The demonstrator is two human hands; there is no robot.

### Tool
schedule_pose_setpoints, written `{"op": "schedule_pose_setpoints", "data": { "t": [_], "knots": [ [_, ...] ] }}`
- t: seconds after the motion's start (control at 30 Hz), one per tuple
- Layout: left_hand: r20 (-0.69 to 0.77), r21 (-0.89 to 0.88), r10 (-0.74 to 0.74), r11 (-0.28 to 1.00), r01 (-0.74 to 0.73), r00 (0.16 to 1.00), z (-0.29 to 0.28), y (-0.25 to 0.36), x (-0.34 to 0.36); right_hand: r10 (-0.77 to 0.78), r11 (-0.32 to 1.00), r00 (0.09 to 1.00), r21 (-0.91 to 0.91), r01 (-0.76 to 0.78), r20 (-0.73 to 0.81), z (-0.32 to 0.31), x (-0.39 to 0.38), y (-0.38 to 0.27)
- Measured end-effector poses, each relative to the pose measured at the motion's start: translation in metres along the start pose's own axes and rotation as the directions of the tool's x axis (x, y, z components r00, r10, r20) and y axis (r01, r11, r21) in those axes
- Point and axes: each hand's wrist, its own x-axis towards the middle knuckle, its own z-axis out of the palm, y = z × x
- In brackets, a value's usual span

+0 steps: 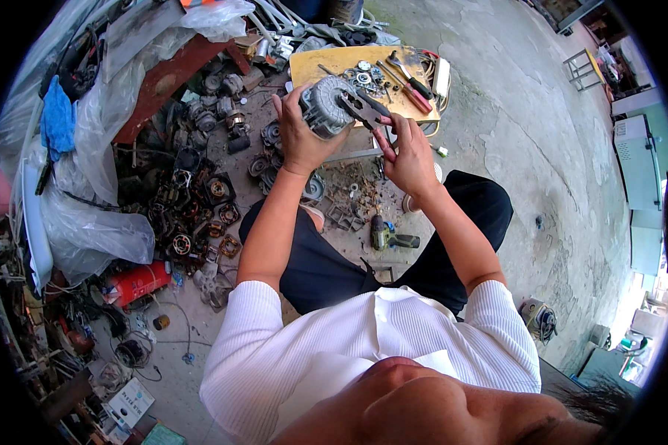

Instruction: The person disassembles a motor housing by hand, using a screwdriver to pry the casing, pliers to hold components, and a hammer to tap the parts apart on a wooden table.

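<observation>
In left grip (304,144), rounded metal housing (328,105); right grip (412,159): dark pliers (364,113).

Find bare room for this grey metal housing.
Widest room for the grey metal housing: the concrete floor, right of the yellow table and right knee. A small patch shows at the tabletop's far left corner. Crowded: the tabletop's right, with hand tools; the floor at left, heaped with motor parts.

Soft daylight, glare at lower right, fisheye-bent edges
</observation>
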Motion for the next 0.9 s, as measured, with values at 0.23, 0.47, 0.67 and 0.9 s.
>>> {"op": "schedule_pose_setpoints", "data": {
  "t": [0.23, 0.47, 0.67, 0.9],
  "knots": [
    [0.046, -0.041, -0.099, 0.994, 0.101, 0.994, 0.005, -0.005, -0.003, 0.175, 0.953, 0.974, 0.222, -0.204, 0.146, 0.000, -0.002, -0.005],
    [0.212, -0.446, -0.559, 0.674, 0.589, 0.801, 0.033, -0.019, -0.023, 0.704, 0.109, 0.667, 0.893, -0.438, 0.241, 0.020, 0.041, 0.025],
    [0.191, -0.485, -0.658, 0.582, 0.653, 0.728, 0.016, -0.022, -0.010, 0.465, 0.869, 0.884, 0.167, -0.465, 0.041, -0.029, 0.041, 0.115],
    [0.274, -0.605, -0.716, 0.390, 0.694, 0.642, 0.026, -0.029, -0.006, 0.322, 0.911, 0.944, -0.251, -0.328, -0.066, 0.015, 0.040, 0.115]
  ]
}}
